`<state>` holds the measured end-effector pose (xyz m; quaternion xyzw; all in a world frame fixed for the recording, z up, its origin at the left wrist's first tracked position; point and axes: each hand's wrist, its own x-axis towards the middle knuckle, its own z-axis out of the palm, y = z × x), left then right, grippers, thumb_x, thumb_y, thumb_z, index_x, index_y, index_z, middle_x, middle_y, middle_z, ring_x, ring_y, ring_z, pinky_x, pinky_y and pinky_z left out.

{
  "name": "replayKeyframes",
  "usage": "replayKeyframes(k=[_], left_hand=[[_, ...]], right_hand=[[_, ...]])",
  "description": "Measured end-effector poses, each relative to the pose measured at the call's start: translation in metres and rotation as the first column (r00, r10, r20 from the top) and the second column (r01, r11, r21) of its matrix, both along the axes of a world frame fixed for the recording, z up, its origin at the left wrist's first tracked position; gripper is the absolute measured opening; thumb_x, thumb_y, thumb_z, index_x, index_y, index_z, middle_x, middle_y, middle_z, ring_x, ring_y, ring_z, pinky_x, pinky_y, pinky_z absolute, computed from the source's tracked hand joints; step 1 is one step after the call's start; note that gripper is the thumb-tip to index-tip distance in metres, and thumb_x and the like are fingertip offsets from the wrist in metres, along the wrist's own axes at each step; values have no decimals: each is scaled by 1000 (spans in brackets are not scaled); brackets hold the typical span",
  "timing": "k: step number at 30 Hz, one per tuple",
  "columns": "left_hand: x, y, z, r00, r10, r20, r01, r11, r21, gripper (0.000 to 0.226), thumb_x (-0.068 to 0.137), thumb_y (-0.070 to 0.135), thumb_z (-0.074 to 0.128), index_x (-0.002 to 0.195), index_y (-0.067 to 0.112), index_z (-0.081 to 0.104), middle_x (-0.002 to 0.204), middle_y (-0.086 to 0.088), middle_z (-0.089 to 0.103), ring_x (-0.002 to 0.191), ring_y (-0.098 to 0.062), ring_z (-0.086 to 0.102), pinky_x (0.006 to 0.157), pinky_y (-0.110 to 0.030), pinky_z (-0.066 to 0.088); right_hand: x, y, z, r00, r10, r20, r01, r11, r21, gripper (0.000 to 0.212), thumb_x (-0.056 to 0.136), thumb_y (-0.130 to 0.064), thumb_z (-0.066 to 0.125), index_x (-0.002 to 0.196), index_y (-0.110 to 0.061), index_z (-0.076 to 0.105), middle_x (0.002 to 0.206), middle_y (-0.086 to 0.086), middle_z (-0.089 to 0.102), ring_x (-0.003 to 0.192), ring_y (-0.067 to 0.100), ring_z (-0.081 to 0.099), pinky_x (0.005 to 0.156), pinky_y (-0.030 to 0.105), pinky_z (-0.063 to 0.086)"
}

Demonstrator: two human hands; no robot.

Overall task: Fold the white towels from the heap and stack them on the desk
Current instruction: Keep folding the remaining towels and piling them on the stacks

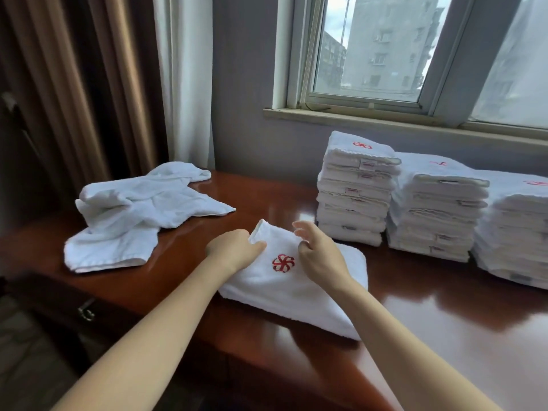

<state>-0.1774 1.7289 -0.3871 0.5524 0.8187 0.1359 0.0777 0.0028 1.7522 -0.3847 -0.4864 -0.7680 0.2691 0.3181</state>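
A: Terry cloth, by the look of it — soft, light, limp. I'd judge it slumps the moment one edge is lifted, so it wants two corners at once.

B: Start with the big things. Where is it all?

A: On the desk [430,321], polished dark wood — probably slick under cloth. Three stacks [353,194] of folded towels stand at the far right under the window. The heap [130,215], loose and rumpled, lies at the far left, well apart from them.

B: And the one in work?

A: The towel [296,295] lies near the front, between heap and stacks, folded into a thick white oblong with a red logo [283,263] on top.

B: The hands?

A: The left hand [234,250] is closed on the far-left corner, which stands up a little. The right hand [318,252] rests on the far edge, fingers loosely curled; whether it pinches cloth I cannot tell.
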Motion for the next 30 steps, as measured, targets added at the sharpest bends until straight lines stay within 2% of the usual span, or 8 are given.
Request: replayKeyframes(k=[7,10,12,14,17,22,25,30], left_hand=[[-25,-7,-13,928,-45,369,20,997,71,46,103,39,36,103,5,66,102,-11,68,94,-27,63,84,-42,49],[-29,-11,-18,939,-49,340,12,994,109,35,101,37,42,87,9,58,86,-4,58,77,-20,55,70,-36,43],[-24,-11,-16,978,-25,206,3,994,105,19,101,31,45,107,15,54,107,-1,56,88,-20,57,74,-35,43],[-14,-10,-14,999,-49,-12,51,978,205,36,100,19,44,136,21,43,139,-3,44,117,-24,53,87,-36,45],[9,-7,-10,943,-280,-182,333,833,442,43,98,12,44,137,29,50,142,8,47,133,-15,43,103,-33,38],[15,11,-31,901,-402,-163,416,907,62,46,106,35,22,151,33,33,160,10,26,151,-13,9,122,-40,5],[1,20,-37,944,-329,-12,329,942,64,48,104,41,20,151,38,32,160,13,23,150,-11,5,120,-43,14],[-7,21,-39,938,-331,106,319,941,117,47,103,42,23,145,38,42,152,12,37,138,-20,35,109,-37,32]], right_hand=[[6,5,-23,896,21,444,-51,997,55,60,101,-50,30,152,-18,26,156,2,31,148,20,16,122,41,0],[8,7,-29,838,18,545,-67,995,70,63,100,-57,20,153,-23,24,160,4,24,150,22,9,121,44,-7],[8,8,-30,828,6,561,-60,995,77,63,100,-58,18,153,-25,23,160,4,23,150,24,8,121,45,-7],[8,7,-31,824,-12,566,-52,994,97,62,100,-57,18,153,-25,24,160,5,24,150,25,9,121,46,-6],[7,6,-32,821,-30,570,-40,993,110,60,101,-54,17,153,-25,23,160,4,23,150,25,10,121,47,-5],[10,3,-38,826,-75,559,-17,987,158,56,103,-48,18,154,-24,24,161,2,21,149,22,10,121,46,-3],[15,1,-43,831,-117,544,29,985,167,59,101,-52,18,154,-26,23,162,2,19,150,22,7,120,49,-4],[23,6,-43,873,-90,480,24,990,142,59,100,-56,23,152,-29,30,162,-1,22,151,21,9,121,49,-2]])
